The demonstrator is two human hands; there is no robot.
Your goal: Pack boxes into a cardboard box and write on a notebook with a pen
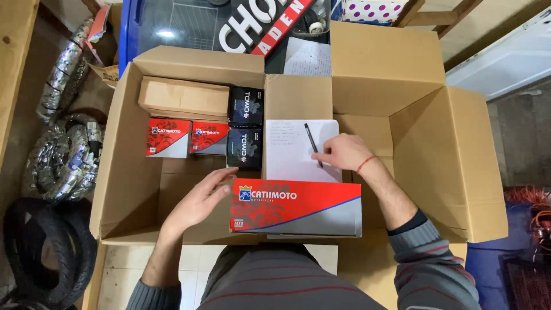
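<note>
Head view: the left hand (198, 201) lies spread against the end of a long red, grey and blue box (295, 208) at the near edge of a big cardboard carton (436, 149). The right hand (343, 152) seemingly pinches a black pen (311, 142) on a white sheet (293, 158).

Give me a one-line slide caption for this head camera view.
Left hand steadies a red-and-grey box at the edge of an open carton while the right hand writes with a pen on white paper.
</note>
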